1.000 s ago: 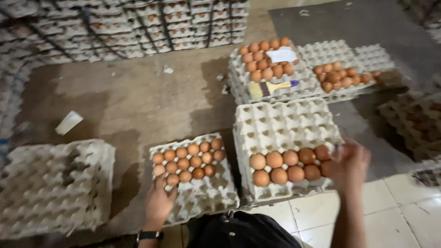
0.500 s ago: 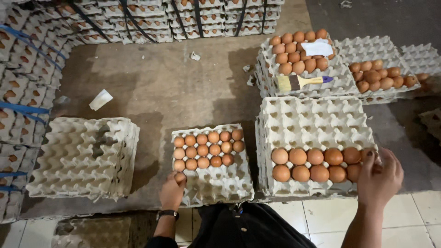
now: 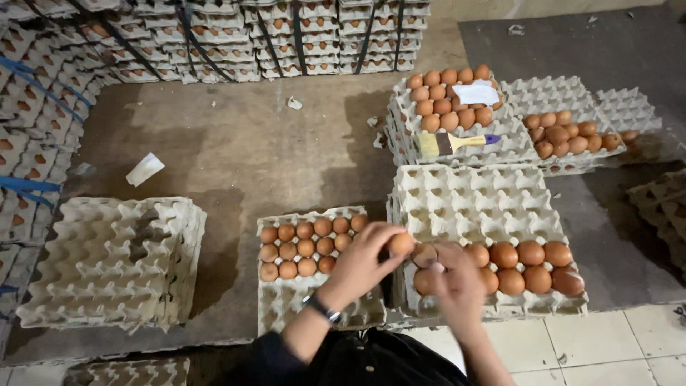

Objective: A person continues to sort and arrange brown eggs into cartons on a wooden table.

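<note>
Over the grey moulded-pulp egg tray [image 3: 493, 207] holding brown eggs | left hand [image 3: 361, 261] pinches one brown egg [image 3: 401, 244] at that tray's near-left edge | right hand [image 3: 457, 282] beside it, fingers curled, grasp unclear | advice: light grip, lift straight.

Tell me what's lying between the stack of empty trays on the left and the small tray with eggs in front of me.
Nothing: between the empty tray stack and the egg tray, the head view shows only bare brown floor.
</note>
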